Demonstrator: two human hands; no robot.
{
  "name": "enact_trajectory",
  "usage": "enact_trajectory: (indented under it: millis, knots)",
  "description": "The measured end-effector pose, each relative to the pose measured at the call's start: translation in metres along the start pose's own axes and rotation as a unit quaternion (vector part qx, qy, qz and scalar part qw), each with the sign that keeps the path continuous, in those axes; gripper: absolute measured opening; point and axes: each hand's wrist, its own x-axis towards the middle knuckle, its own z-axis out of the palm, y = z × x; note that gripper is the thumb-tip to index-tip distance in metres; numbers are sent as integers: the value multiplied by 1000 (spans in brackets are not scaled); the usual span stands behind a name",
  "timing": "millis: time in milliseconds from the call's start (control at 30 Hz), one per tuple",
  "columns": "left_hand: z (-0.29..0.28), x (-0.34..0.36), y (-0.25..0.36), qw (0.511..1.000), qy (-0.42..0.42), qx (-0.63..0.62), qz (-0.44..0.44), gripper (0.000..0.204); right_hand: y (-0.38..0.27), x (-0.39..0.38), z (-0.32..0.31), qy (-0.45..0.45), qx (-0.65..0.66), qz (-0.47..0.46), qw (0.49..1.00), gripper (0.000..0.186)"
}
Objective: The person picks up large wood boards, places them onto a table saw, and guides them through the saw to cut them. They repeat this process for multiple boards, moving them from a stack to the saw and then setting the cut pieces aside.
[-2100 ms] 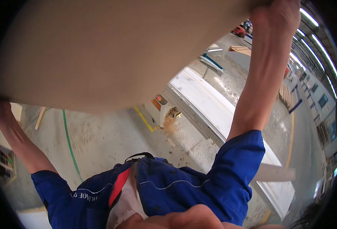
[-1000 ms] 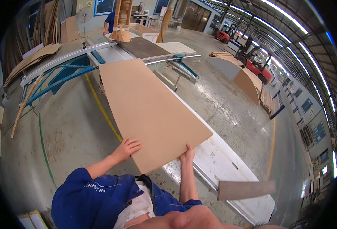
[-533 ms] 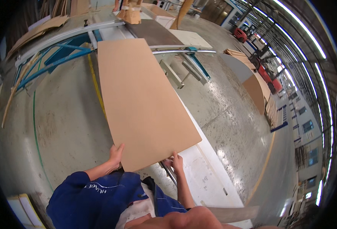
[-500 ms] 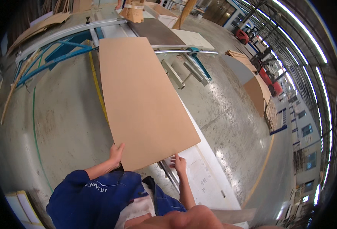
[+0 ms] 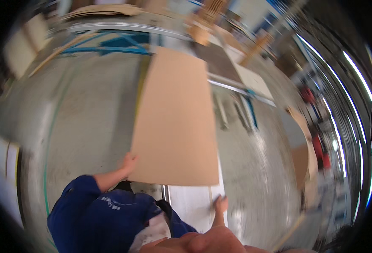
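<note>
The tan fibreboard panel (image 5: 175, 122) lies lengthwise, near to far, over the white machine table (image 5: 190, 202), overhanging leftward. The left hand (image 5: 128, 163) grasps its near-left edge; the right hand (image 5: 221, 204), off the panel, is at the table's right edge, too blurred to tell its grip. Uneven one-handed pressure could swivel or tip the panel.

A smooth, matt, wood-like face is shown by the tan board (image 5: 177, 122), a smooth white one by the table (image 5: 190, 204); dull cloth is seen in the blue jacket (image 5: 82, 211), gloss on the grey floor (image 5: 260, 154)
</note>
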Motion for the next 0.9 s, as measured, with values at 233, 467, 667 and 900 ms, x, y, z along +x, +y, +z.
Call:
enact_trajectory:
  millis: [233, 467, 667, 900]
  knots:
    - [7, 23, 0, 987, 46, 151, 8, 73, 19, 26, 21, -36, -37, -4, 999, 68]
    - [12, -9, 17, 989, 36, 136, 53, 69, 88, 68, 50, -216, -200, -75, 953, 90]
    - [5, -26, 3, 992, 35, 123, 15, 67, 111, 63, 60, -196, -221, -158, 942, 76]
    - [15, -54, -4, 991, 78, 104, 12, 61, 98, 18, 19, -148, -170, -16, 974, 68]
